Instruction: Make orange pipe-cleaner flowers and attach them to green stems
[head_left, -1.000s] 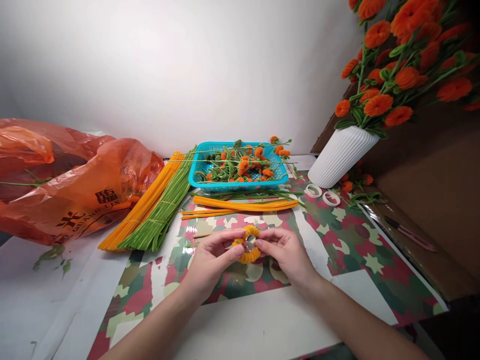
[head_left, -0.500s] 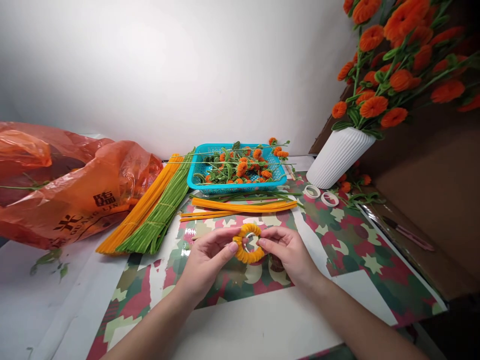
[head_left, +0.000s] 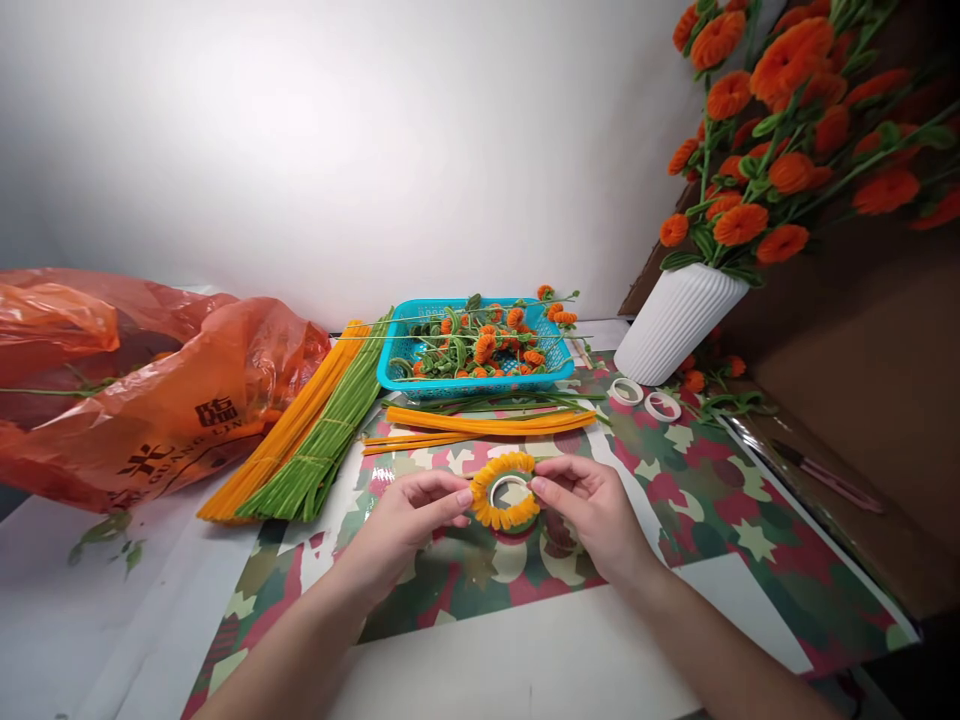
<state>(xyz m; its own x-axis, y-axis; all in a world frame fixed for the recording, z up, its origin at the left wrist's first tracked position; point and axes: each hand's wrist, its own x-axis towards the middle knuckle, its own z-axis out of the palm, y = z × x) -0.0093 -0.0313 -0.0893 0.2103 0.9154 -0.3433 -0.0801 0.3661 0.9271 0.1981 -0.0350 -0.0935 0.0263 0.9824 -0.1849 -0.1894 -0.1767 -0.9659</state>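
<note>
A fuzzy orange-yellow pipe-cleaner ring (head_left: 486, 482), coiled in petal-like loops around a pale inner ring (head_left: 495, 487), is held up above the camouflage-patterned sheet. The thumb and fingers of my right hand (head_left: 589, 510) pinch its right edge. At the left edge, my left hand (head_left: 412, 515) is closed, thumb and fingertips against the loops. Just beyond the hands lie loose orange pipe cleaners (head_left: 487, 422), with green stems (head_left: 517, 401) behind them.
Behind stands a blue basket (head_left: 472, 384) of orange flowers. To the left are bundled orange (head_left: 292, 420) and green pipe cleaners (head_left: 319, 440) and an orange plastic bag (head_left: 172, 400). A white vase (head_left: 675, 325) with flowers, tape rolls (head_left: 663, 406) and a cutter (head_left: 832, 478) are at right.
The ring has turned to face me more fully, its loops fanned outward. My left thumb has shifted from its front to its outer left edge. The view has shifted slightly.
</note>
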